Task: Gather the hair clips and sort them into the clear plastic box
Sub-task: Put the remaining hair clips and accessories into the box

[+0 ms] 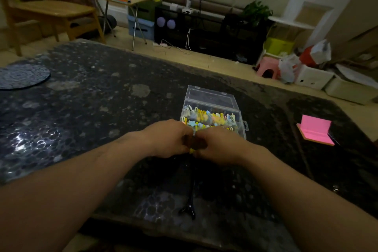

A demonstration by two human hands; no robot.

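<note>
The clear plastic box point(241, 116) stands open on the dark table, its lid point(210, 98) lying flat behind it. Several pastel hair clips point(206, 117) in yellow, blue and pink fill its tray. My left hand point(169, 139) and my right hand point(218, 147) meet just in front of the box, fingers closed together on a small clip with a yellow end point(191, 150). Most of that clip is hidden by the fingers. A long black clip point(190, 198) lies on the table below my hands, its forked end toward me.
A pink sticky-note pad point(316, 129) on a wooden base sits at the table's right side. A round dark mat point(22, 76) lies at the far left. Beyond the table's far edge are a chair point(51, 14), boxes and a pink stool point(267, 67).
</note>
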